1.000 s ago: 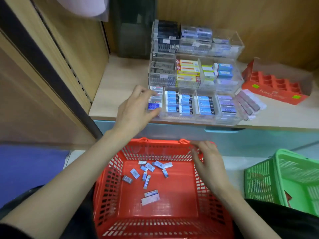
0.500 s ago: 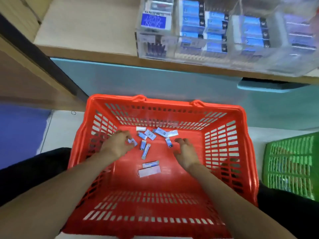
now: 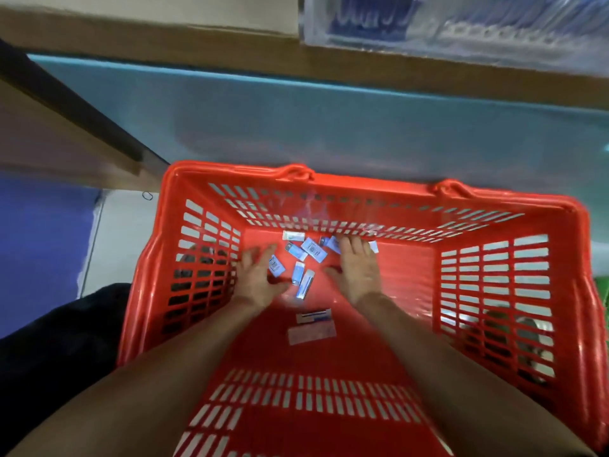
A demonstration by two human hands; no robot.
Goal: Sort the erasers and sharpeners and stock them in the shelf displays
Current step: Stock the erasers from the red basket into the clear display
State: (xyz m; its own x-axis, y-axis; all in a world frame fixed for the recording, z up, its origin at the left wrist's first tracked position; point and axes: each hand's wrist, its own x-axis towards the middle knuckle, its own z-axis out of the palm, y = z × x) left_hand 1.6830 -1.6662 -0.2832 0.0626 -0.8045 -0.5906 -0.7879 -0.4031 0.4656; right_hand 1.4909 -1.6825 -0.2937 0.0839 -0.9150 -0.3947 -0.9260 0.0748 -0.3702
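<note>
So, nearest on the basket (image 3: pixel 395 291) floor lie two longer packs (image 3: pixel 313 316), apart from the rest. Past them both grips are down at the bottom. The left grip (image 3: pixel 258 278) has its fingers spread round one small pack (image 3: pixel 276 265), and I can't tell if it's pinched. The right grip (image 3: pixel 357 270) lies flat, fingers straight, over the far packs (image 3: pixel 313 250), holding nothing. I'd rake the loose ones into one heap against the far wall, then pick by kind, since they're too small and blurry here to tell eraser from sharpener. The display (image 3: pixel 461 21) sits up on the shelf (image 3: pixel 164 37), well beyond.
</note>
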